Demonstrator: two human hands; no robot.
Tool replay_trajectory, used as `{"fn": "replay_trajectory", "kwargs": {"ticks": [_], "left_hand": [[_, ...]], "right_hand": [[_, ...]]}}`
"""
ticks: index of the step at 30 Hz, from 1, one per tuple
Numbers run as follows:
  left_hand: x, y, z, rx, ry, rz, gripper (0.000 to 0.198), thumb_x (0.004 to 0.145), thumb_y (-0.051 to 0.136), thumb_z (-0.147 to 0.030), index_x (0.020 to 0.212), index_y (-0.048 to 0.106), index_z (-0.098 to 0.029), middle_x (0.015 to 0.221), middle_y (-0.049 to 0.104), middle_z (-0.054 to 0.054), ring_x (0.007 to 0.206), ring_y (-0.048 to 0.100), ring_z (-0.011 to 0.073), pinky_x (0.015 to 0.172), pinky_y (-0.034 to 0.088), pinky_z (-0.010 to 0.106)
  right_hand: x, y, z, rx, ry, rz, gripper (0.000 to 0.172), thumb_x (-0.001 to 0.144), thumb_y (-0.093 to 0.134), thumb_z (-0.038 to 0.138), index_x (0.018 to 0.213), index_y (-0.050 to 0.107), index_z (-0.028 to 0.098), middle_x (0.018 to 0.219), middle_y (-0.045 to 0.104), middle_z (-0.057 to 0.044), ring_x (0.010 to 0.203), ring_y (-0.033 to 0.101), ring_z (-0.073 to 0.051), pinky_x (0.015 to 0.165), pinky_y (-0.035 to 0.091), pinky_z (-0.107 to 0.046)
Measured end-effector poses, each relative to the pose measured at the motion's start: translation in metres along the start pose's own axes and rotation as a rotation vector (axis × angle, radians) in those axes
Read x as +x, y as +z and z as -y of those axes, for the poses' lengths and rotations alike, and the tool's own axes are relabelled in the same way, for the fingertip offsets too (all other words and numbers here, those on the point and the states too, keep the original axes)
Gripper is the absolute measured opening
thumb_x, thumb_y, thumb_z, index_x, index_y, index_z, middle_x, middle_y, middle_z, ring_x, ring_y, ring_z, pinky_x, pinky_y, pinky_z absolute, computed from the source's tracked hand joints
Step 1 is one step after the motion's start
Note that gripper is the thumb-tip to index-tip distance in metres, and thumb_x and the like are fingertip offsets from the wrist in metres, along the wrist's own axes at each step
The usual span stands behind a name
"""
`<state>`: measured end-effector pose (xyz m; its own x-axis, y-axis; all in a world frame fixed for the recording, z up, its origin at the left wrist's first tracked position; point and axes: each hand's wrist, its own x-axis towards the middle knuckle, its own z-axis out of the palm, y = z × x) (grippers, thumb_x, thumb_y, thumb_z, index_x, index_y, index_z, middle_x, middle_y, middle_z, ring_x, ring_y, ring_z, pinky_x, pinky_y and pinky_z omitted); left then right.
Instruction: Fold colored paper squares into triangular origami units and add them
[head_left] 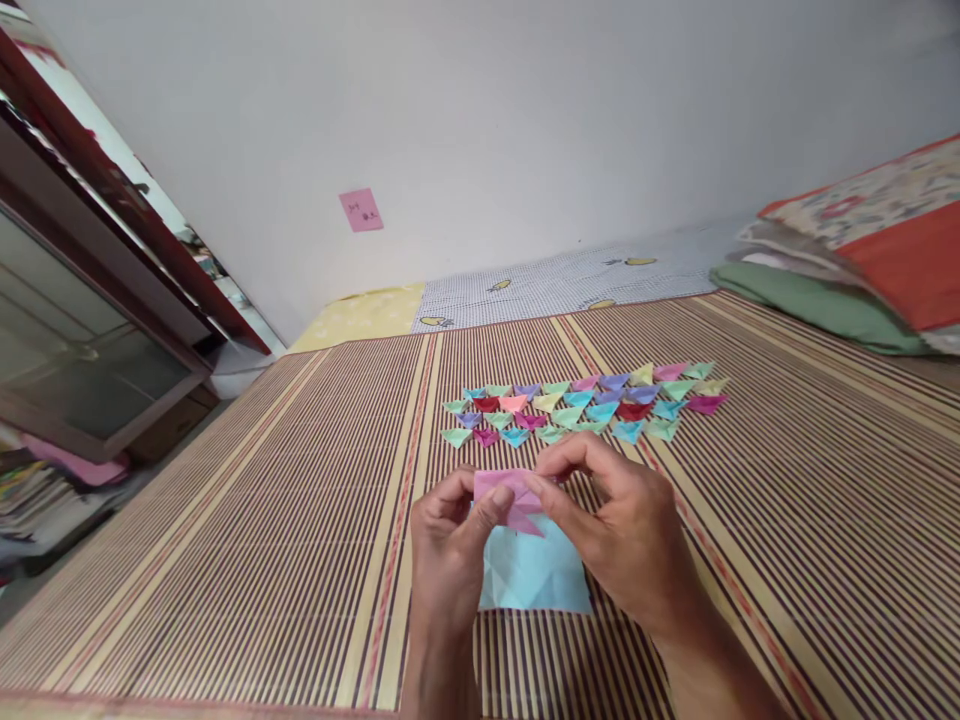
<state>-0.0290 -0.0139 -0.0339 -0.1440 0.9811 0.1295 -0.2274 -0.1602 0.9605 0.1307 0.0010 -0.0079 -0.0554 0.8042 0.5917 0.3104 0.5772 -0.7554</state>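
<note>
My left hand and my right hand both pinch a small pink piece of paper, partly folded, held just above the striped bamboo mat. Under the hands lies a light blue sheet of paper, flat on the mat. Beyond the hands, several small folded paper triangles in pink, green, blue, purple and red lie in rows on the mat.
A stack of folded bedding and a green pillow lies at the far right. A pink note is stuck on the white wall. A dark wooden cabinet with glass stands at the left, with stacked papers below it.
</note>
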Motion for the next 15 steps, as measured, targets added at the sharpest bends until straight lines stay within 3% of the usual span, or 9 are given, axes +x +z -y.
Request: {"fn": "replay_trajectory", "kwargs": {"ticks": [4, 12, 15], "left_hand": [[0.001, 0.005, 0.002, -0.146, -0.111, -0.005, 0.019, 0.077, 0.087, -0.031, 0.076, 0.076, -0.016, 0.066, 0.067, 0.000, 0.060, 0.059, 0.0117, 0.060, 0.050, 0.023], [0.002, 0.011, -0.002, -0.201, -0.155, -0.055, 0.022, 0.072, 0.090, -0.033, 0.075, 0.077, -0.015, 0.067, 0.072, 0.003, 0.058, 0.063, 0.0132, 0.060, 0.053, 0.025], [0.002, 0.009, -0.001, -0.198, -0.149, -0.076, 0.023, 0.072, 0.089, -0.033, 0.076, 0.077, -0.015, 0.068, 0.072, 0.003, 0.059, 0.064, 0.0137, 0.060, 0.054, 0.025]], "right_hand": [[-0.002, 0.003, -0.006, 0.039, 0.068, -0.081, 0.007, 0.089, 0.071, 0.022, 0.087, 0.065, 0.023, 0.078, 0.070, 0.001, 0.070, 0.068, -0.016, 0.064, 0.053, -0.028], [0.003, -0.004, -0.020, 0.242, 0.197, -0.262, 0.009, 0.090, 0.073, 0.028, 0.095, 0.070, 0.022, 0.083, 0.072, -0.002, 0.076, 0.069, -0.018, 0.069, 0.058, -0.030], [0.004, -0.008, -0.019, 0.267, 0.245, -0.196, 0.015, 0.095, 0.068, 0.036, 0.099, 0.073, 0.022, 0.081, 0.072, -0.002, 0.074, 0.069, -0.018, 0.066, 0.057, -0.029]]}}
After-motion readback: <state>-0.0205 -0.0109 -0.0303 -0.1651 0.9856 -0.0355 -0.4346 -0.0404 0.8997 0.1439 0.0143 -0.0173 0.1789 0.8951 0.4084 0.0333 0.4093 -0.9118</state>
